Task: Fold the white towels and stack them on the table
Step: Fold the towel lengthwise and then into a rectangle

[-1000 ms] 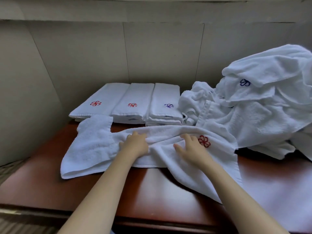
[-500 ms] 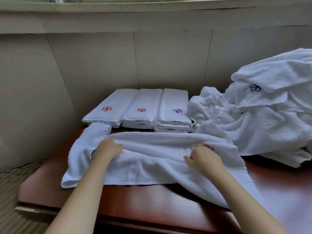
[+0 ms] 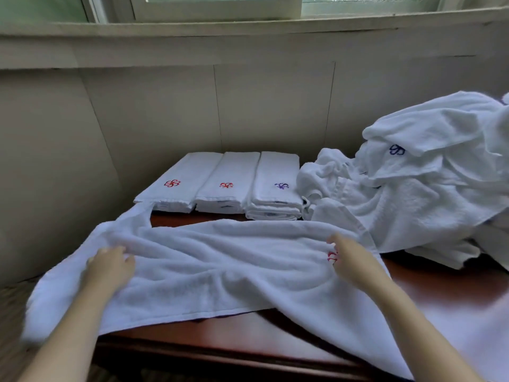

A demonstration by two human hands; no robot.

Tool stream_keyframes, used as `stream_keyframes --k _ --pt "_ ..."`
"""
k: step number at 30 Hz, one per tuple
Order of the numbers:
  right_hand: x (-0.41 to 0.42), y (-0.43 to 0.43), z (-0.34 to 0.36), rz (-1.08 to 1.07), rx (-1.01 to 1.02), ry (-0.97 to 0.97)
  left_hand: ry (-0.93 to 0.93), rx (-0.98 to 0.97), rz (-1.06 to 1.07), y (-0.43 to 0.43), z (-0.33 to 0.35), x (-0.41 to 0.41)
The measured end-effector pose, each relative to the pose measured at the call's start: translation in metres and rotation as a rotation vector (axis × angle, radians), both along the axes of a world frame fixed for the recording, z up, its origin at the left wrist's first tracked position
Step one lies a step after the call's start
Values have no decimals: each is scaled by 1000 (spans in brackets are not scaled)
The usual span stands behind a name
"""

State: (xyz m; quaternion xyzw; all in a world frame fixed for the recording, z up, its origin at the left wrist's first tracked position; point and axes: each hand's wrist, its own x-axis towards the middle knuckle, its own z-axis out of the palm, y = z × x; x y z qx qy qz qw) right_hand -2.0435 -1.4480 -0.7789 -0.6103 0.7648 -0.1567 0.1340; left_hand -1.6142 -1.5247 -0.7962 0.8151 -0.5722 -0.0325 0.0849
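A white towel (image 3: 220,268) with a red flower mark lies spread across the dark wooden table (image 3: 454,299), wrinkled, its near right part hanging over the front edge. My left hand (image 3: 110,267) grips the towel near its left end, fingers curled into the cloth. My right hand (image 3: 348,257) holds it near the right end, just beside the red mark. Three stacks of folded white towels (image 3: 228,183) sit side by side at the back against the wall. A heap of unfolded white towels (image 3: 427,183) rises at the right.
A pale panelled wall (image 3: 165,111) closes the back and left of the table, with a window sill (image 3: 248,26) above. The table's left edge lies under the towel's left end, which overhangs it.
My hands have slid apart along the towel, left hand going left and right hand right, stretching it wider. The left end now hangs past the table's edge. The view has tilted up.
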Motion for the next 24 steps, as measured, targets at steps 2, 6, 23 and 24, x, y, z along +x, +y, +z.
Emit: stream_keyframes --k 2,6,23,24 --pt "-21 5 6 -162 -106 -85 36 -61 -115 -3 0 -26" --pt "-54 14 0 -272 -29 -106 74 21 -313 -3 -8 -88" --pt "-29 4 -16 -336 -215 410 136 8 -936 38 11 -136" --pt "-17 6 -15 -275 -277 388 102 23 -983 47 13 -135"
